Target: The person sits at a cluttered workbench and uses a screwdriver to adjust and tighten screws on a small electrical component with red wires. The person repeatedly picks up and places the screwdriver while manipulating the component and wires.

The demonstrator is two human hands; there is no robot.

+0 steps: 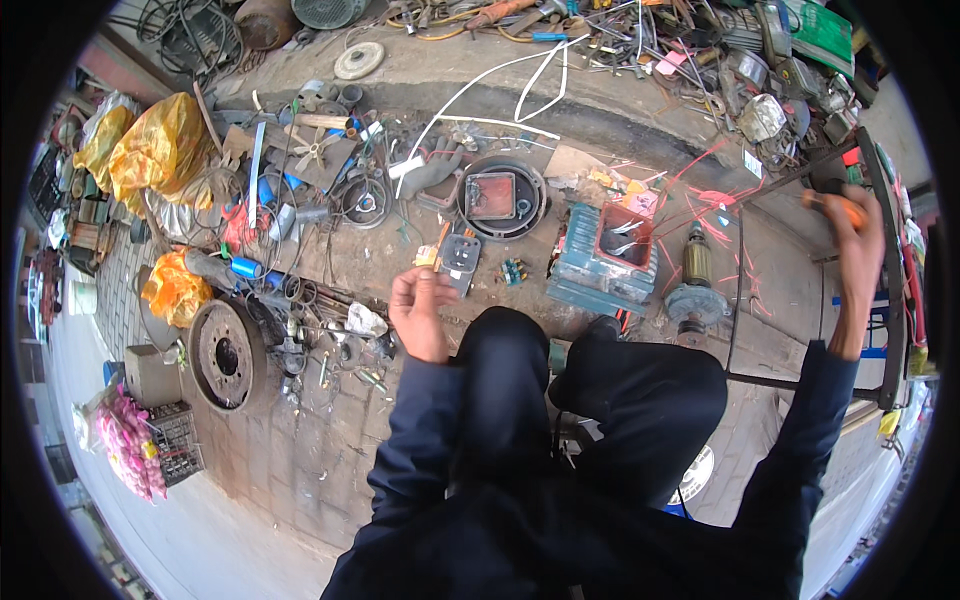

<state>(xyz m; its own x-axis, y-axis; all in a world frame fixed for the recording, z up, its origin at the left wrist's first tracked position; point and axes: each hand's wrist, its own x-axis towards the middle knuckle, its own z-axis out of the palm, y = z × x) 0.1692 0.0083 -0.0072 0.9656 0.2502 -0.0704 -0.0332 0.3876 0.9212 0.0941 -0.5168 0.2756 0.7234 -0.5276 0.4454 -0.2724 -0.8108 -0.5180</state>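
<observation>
My left hand (420, 312) hovers above my left knee with the fingers curled in; whether it holds something small I cannot tell. Just beyond it on the ground lie a grey plug block (460, 257) and a small yellow part (427, 257). My right hand (850, 225) is stretched far out to the right and grips an orange-handled tool (838, 205) beside a dark metal frame (890, 290). In front of my knees sit a teal motor housing (600, 262) with a red inside and a wound armature (695, 280).
Scrap covers the ground: a round black cover (500, 197), a rusty wheel disc (225, 352), yellow plastic bags (160, 150), white cable (480, 85), red wires (715, 195), a black crate (180, 440) and pink cloth (125, 440). A concrete ledge with tools runs along the top.
</observation>
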